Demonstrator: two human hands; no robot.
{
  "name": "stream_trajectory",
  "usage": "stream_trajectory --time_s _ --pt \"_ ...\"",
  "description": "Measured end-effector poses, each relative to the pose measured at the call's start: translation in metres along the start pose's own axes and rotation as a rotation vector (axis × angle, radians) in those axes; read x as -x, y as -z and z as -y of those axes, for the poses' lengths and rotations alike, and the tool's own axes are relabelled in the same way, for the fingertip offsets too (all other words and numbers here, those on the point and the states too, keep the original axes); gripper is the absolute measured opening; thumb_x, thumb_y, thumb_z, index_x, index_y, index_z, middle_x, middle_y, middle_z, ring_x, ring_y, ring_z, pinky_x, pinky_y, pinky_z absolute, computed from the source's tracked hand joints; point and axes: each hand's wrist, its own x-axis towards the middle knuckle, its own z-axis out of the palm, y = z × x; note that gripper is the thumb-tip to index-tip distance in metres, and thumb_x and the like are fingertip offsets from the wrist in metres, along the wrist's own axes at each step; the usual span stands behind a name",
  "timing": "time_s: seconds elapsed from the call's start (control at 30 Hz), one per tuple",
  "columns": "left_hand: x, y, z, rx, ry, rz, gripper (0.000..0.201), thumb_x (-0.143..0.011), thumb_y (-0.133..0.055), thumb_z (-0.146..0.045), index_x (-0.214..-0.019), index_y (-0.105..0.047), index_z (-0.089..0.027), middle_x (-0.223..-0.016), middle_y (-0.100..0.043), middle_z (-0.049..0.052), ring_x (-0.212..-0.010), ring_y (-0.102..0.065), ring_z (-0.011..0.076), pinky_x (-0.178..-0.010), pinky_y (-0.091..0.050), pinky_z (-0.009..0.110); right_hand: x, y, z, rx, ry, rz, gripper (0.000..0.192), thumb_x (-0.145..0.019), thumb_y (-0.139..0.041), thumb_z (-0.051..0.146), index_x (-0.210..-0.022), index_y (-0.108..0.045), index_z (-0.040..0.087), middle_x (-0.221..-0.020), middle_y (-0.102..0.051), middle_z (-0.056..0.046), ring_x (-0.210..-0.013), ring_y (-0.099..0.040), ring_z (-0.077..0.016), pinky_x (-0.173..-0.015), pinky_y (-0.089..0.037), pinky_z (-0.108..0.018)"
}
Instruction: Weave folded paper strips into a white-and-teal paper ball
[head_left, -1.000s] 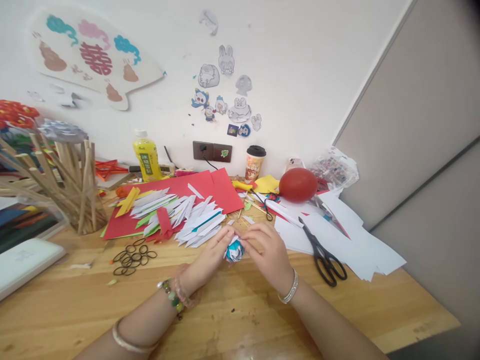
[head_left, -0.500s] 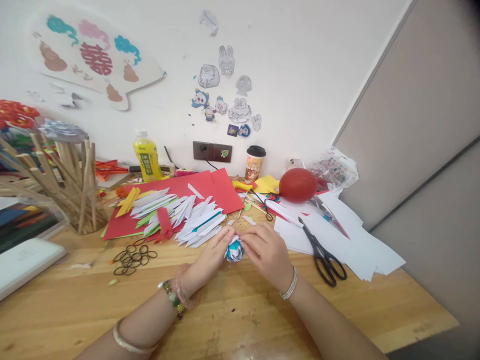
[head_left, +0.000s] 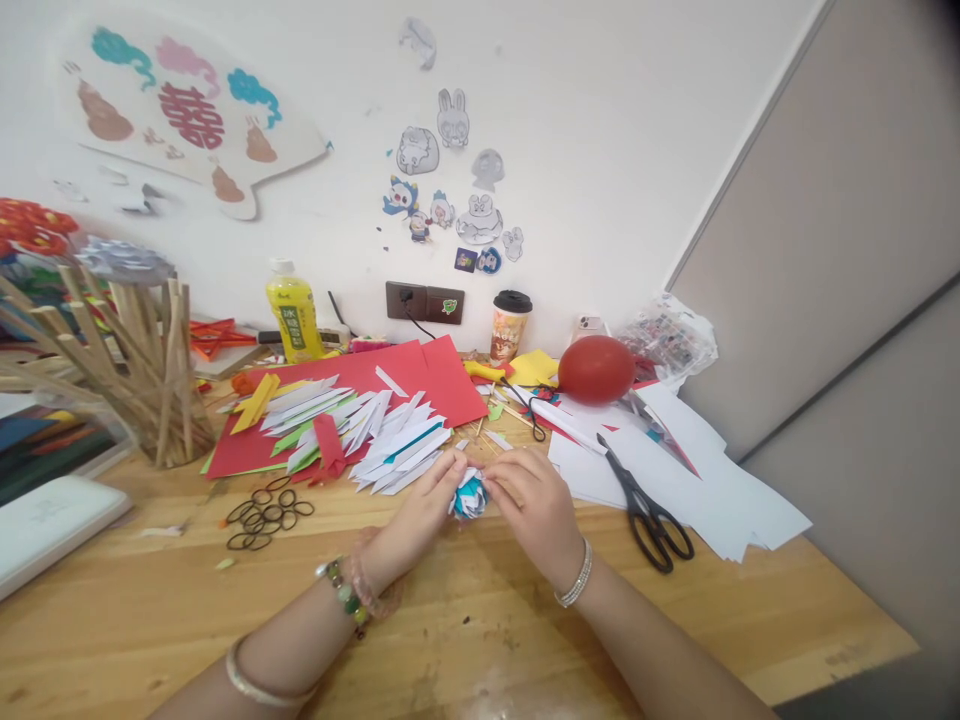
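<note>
A small blue-and-white folded-paper flower (head_left: pixel 470 497) is between my two hands, above the wooden table (head_left: pixel 450 640). My left hand (head_left: pixel 427 510) is closed around its left side. Thumb and index finger of my right hand (head_left: pixel 534 508) pinch at the upper right edge of the flower. The fingers cover part of it, so its far side is hidden. Beyond my left hand lies a pile of folded white paper strips (head_left: pixel 401 445). A few strips there are green, red or blue.
Black rubber bands (head_left: pixel 262 515) lie to the left. Black scissors (head_left: pixel 649 510) rest at the right beside white paper sheets (head_left: pixel 720 490). Farther back stand a yellow bottle (head_left: pixel 296 315), a lidded cup (head_left: pixel 510 325) and a red balloon (head_left: pixel 596 370). Wooden sticks (head_left: pixel 169 380) fill a container.
My right fingers have shifted slightly at the flower's edge, and a little more of the flower shows. My left hand keeps its hold. Nothing else has visibly moved.
</note>
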Motion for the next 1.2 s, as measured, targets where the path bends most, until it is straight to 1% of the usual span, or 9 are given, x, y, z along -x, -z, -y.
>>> stream_trajectory --time_s 0.1,0.17,0.33,0.47,0.63,0.9,1.03,1.1,1.2 --pt "0.0002 -0.0004 -0.0024 0.012 0.003 0.003 0.023 -0.084 -0.038 -0.040 -0.077 -0.046 -0.019 -0.075 -0.049 0.000 -0.076 -0.047 0.0155 -0.076 -0.041 0.027 0.0000 -0.0001 0.0001 0.034 0.054 0.007 0.013 -0.085 -0.047 0.016 -0.084 -0.060 0.019 -0.082 -0.061 -0.004 -0.079 -0.052 -0.0165 -0.072 -0.045 -0.032" --pt "0.0003 -0.0009 -0.0037 0.021 0.003 0.008 0.023 -0.084 -0.038 -0.040 -0.077 -0.046 -0.019 -0.075 -0.047 0.000 -0.075 -0.046 0.0152 -0.075 -0.041 0.026 0.0001 -0.0003 0.0006 0.039 0.059 -0.006 0.013 -0.085 -0.047 0.015 -0.083 -0.060 0.018 -0.081 -0.061 -0.004 -0.078 -0.052 -0.0161 -0.071 -0.045 -0.032" --pt "0.0002 -0.0017 -0.0062 0.032 0.008 -0.004 0.025 -0.081 -0.040 -0.042 -0.072 -0.045 -0.019 -0.070 -0.046 -0.001 -0.069 -0.045 0.0146 -0.069 -0.041 0.026 0.0011 -0.0015 0.0019 0.004 0.017 -0.027 0.013 -0.085 -0.048 0.014 -0.082 -0.060 0.018 -0.080 -0.060 -0.004 -0.077 -0.052 -0.0153 -0.071 -0.045 -0.031" --pt "0.0000 -0.0017 -0.0066 0.033 0.021 -0.016 0.026 -0.080 -0.040 -0.043 -0.072 -0.046 -0.020 -0.069 -0.048 -0.001 -0.069 -0.045 0.0150 -0.068 -0.041 0.026 0.0014 -0.0025 0.0024 -0.036 -0.016 -0.034 0.013 -0.084 -0.049 0.013 -0.082 -0.061 0.018 -0.078 -0.060 -0.004 -0.075 -0.053 -0.0154 -0.070 -0.046 -0.031" --pt "-0.0002 -0.0018 -0.0045 0.069 0.004 -0.017 0.025 -0.080 -0.042 -0.043 -0.071 -0.047 -0.020 -0.070 -0.050 -0.001 -0.068 -0.047 0.0148 -0.068 -0.042 0.025 0.0021 -0.0027 0.0039 -0.040 -0.025 -0.052 0.013 -0.084 -0.049 0.013 -0.081 -0.060 0.018 -0.078 -0.060 -0.004 -0.074 -0.053 -0.0156 -0.070 -0.046 -0.031" --pt "0.0000 -0.0023 -0.0052 0.082 0.023 -0.015 0.024 -0.080 -0.042 -0.041 -0.076 -0.050 -0.019 -0.073 -0.052 0.000 -0.073 -0.049 0.0157 -0.072 -0.043 0.026 0.0040 -0.0020 0.0050 0.029 0.062 -0.060 0.014 -0.085 -0.047 0.013 -0.083 -0.060 0.017 -0.077 -0.061 -0.005 -0.073 -0.053 -0.0156 -0.067 -0.046 -0.031" --pt "0.0009 -0.0020 -0.0070 0.065 0.009 -0.008 0.022 -0.082 -0.041 -0.039 -0.075 -0.049 -0.019 -0.072 -0.050 0.000 -0.072 -0.047 0.0149 -0.071 -0.043 0.025 0.0041 -0.0008 0.0046 0.036 0.077 -0.046 0.016 -0.085 -0.046 0.012 -0.086 -0.061 0.018 -0.081 -0.062 -0.005 -0.076 -0.053 -0.0162 -0.069 -0.046 -0.032" --pt "0.0014 -0.0016 -0.0075 0.053 -0.005 0.001 0.022 -0.083 -0.040 -0.038 -0.073 -0.048 -0.019 -0.070 -0.048 -0.001 -0.070 -0.046 0.0143 -0.070 -0.042 0.024 0.0024 0.0003 0.0038 0.013 0.049 -0.048 0.016 -0.084 -0.047 0.014 -0.087 -0.062 0.020 -0.083 -0.063 -0.005 -0.078 -0.054 -0.0167 -0.072 -0.046 -0.033" --pt "0.0020 -0.0010 -0.0071 0.048 -0.015 0.014 0.023 -0.083 -0.039 -0.039 -0.072 -0.047 -0.020 -0.071 -0.047 -0.001 -0.069 -0.045 0.0143 -0.068 -0.041 0.024 -0.0017 0.0015 0.0009 -0.083 -0.083 -0.051 0.011 -0.081 -0.053 0.019 -0.088 -0.062 0.022 -0.086 -0.061 -0.004 -0.084 -0.055 -0.0175 -0.076 -0.045 -0.034"
